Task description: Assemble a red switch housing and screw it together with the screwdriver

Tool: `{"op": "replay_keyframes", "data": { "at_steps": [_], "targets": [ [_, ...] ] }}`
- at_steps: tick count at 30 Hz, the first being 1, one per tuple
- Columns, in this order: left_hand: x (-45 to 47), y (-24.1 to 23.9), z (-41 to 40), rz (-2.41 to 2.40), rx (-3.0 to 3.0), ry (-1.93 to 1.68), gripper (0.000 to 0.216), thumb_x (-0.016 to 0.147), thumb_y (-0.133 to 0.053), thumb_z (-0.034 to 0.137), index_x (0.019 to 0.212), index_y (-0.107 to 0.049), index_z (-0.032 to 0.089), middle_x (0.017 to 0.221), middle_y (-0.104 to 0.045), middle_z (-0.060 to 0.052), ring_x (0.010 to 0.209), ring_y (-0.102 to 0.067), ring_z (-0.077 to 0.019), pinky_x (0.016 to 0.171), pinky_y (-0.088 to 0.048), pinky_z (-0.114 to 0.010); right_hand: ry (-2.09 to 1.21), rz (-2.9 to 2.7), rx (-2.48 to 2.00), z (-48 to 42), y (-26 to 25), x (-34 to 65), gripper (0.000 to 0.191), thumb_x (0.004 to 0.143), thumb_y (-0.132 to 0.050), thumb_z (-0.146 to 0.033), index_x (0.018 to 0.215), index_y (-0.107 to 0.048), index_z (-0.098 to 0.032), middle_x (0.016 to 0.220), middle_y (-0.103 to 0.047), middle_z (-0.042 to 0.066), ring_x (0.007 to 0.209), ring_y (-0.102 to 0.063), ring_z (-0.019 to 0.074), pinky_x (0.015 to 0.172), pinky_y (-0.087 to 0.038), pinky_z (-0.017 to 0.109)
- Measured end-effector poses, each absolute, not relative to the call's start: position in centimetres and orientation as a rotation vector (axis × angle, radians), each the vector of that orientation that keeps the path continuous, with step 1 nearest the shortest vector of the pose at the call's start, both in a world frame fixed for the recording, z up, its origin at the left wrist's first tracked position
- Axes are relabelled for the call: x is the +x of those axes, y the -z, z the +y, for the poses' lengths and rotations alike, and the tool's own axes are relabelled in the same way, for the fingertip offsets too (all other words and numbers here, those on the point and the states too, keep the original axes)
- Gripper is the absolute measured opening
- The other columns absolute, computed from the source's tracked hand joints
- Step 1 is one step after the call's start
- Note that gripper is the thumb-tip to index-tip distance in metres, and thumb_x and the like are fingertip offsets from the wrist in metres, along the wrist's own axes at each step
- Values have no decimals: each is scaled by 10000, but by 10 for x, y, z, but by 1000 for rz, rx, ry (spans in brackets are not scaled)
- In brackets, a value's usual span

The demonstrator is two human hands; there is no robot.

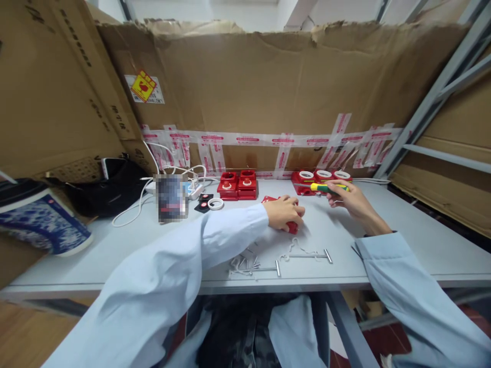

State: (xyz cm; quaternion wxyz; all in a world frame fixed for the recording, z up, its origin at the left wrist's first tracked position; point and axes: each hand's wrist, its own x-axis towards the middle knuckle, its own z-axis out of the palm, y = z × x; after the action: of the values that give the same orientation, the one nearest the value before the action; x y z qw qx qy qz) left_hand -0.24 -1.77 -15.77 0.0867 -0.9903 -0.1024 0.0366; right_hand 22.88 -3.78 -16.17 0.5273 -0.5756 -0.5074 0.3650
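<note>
My left hand [283, 212] is closed over a small red plastic part [292, 227] that rests on the grey table [422, 245]. My right hand [351, 200] grips a screwdriver with a yellow and green handle [326, 188], held level with its tip pointing left. Just behind the screwdriver stand three red housings with white rings [322, 179]. Two more red housings [238, 185] sit further left. Both arms wear light blue sleeves.
Several metal pins and wire clips [268, 261] lie near the table's front edge. A white ring [215, 204], black pieces, white cables [134, 204] and a blurred box [171, 197] sit at the left. Taped cardboard walls [268, 92] surround the table; a metal rack [441, 87] stands right.
</note>
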Motion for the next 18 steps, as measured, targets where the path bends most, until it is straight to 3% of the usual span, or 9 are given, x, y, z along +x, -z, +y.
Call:
{"op": "replay_keyframes", "data": {
  "at_steps": [5,8,11,14,18],
  "targets": [
    [-7,161,-12,-375,-2981,-183,282,763,-667,130,1008,-669,269,1277,-572,-31,1326,-341,-309,1039,-292,-523,-834,-1199,-1371,-33,167,230,356,666,-739,-427,903,-617,-191,585,-574,-16,489,-517,106,469,-470,249],
    [-12,154,-12,-391,-2989,-128,320,764,-667,135,1055,-649,267,1377,-497,-52,1370,-304,-292,1059,-269,-539,-620,-1153,-1359,-35,166,230,322,667,-726,-451,814,-603,-192,629,-565,5,542,-526,136,509,-482,290],
    [-28,141,-17,-438,-2989,73,356,797,-663,242,1147,-604,258,1399,-467,-86,1353,-337,-287,1049,-294,-503,-179,-1275,-1341,-47,159,224,287,750,-648,-489,815,-586,-216,806,-613,63,755,-584,215,688,-506,357],
    [-57,125,-29,-555,-2934,287,322,840,-624,292,1158,-597,247,1360,-490,-96,1299,-404,-272,1015,-331,-441,295,-1500,-1371,-61,149,211,253,804,-600,-480,801,-575,-228,943,-607,109,1007,-526,286,919,-416,416],
    [-109,115,-45,-705,-2846,404,296,875,-580,328,1158,-593,245,1302,-529,-95,1223,-468,-261,993,-338,-426,90,-2039,-1226,-61,146,186,201,861,-554,-420,903,-567,-224,949,-623,87,905,-584,239,821,-436,342]
  ]
}}
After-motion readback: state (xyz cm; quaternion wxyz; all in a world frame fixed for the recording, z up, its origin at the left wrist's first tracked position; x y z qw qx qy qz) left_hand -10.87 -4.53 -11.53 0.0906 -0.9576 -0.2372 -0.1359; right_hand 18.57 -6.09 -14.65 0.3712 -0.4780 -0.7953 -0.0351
